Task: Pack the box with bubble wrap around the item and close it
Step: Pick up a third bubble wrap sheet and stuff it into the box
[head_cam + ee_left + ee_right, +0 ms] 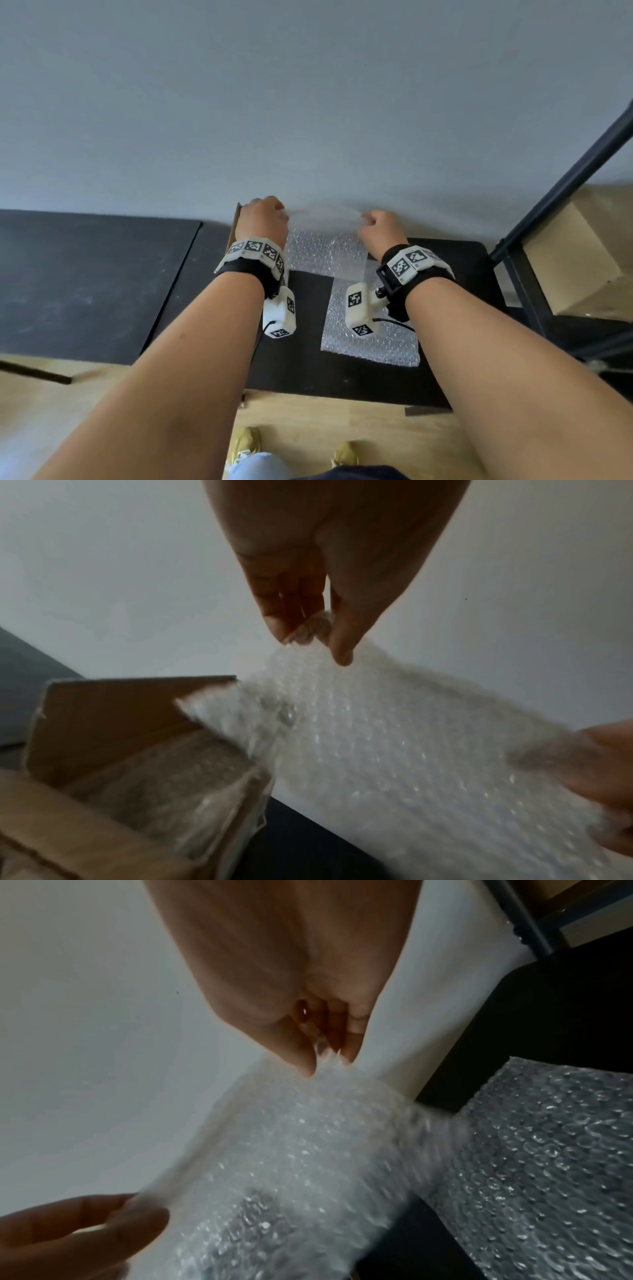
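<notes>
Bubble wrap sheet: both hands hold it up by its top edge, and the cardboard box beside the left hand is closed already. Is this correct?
Not quite: the box is open, not closed. The left wrist view shows its flaps up and bubble wrap lining the inside. The rest holds: the left hand and right hand each pinch the top edge of the sheet.

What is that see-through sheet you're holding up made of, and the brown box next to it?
The held sheet looks like clear plastic bubble wrap: translucent, covered in small glinting air pockets, pinched by left hand and right hand. The box looks like plain brown cardboard, matte, with rough cut edges on its open flaps.
</notes>
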